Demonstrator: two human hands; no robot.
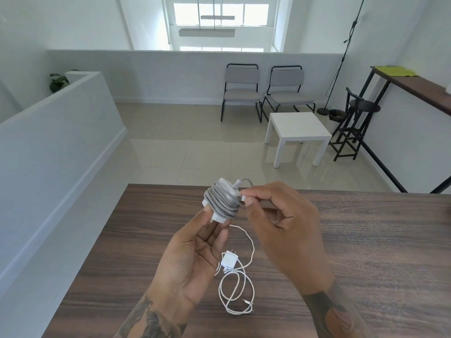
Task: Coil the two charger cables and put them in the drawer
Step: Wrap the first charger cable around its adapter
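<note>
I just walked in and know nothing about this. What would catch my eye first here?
Two bare hands raised over a dark wood-grain table: the left hand holds up a white charger block wound with grey cable, while the right hand pinches the cable's white plug end against the coil. Below them, on the table between the wrists, lies a small white plug adapter with a thin white cable in loose loops.

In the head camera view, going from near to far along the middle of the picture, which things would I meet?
White charger cable loose on the wooden table → grey wrapped charger held by both hands → white side table → two grey chairs.
</note>
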